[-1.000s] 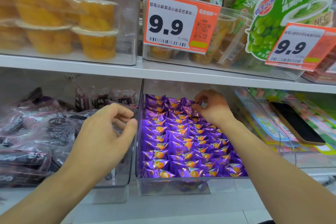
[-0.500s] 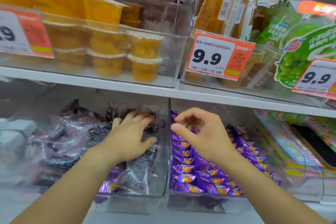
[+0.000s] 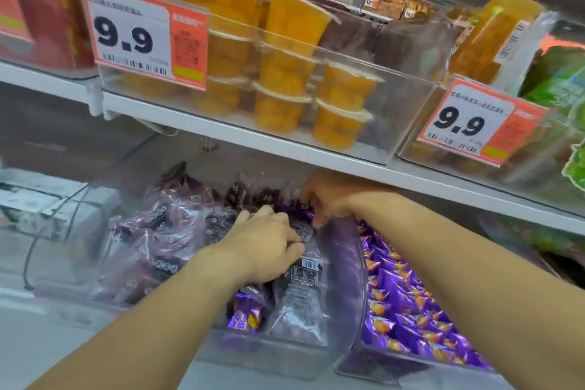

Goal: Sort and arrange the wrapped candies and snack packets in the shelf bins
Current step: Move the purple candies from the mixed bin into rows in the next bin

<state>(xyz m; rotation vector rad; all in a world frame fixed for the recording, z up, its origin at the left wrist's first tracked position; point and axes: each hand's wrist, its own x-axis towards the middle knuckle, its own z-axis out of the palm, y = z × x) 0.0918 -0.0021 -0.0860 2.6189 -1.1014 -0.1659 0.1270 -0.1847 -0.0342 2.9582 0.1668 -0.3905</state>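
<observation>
Head view, looking forward and down at two store shelves

On the lower shelf, a clear plastic bin (image 3: 343,304) heaped with dark snack packets (image 3: 152,241) in see-through wrap; at its front corner, a few stray purple candies (image 3: 245,318) lying among the packets. Just beside it on the right, a second clear bin (image 3: 380,361) filled with rows of purple wrapped candies (image 3: 399,301), orange print on each

Left hand (image 3: 269,247) reaching into the packet bin, palm down, fingers curled over the top of an upright packet with a barcode label (image 3: 304,275); appears to grip it, though blur hides the fingertips. Right hand (image 3: 329,196) deeper in the same bin, tucked under the edge of the upper shelf (image 3: 285,139), fingers bent down and pinching the top of a dark packet near the back; exact hold hard to make out

Above, orange jelly cups (image 3: 342,104) stacked in a clear bin, with two price tags reading 9.9 (image 3: 139,35) clipped to the bin fronts

Step in hand, as a judgement: straightening the packets in the left-hand bin, both hands working the same pile. Next move likely calls for standing the gripped packets upright in a row, then lifting the stray purple candies out and across the divider into their own bin, with care to keep the stack from slumping forward
</observation>
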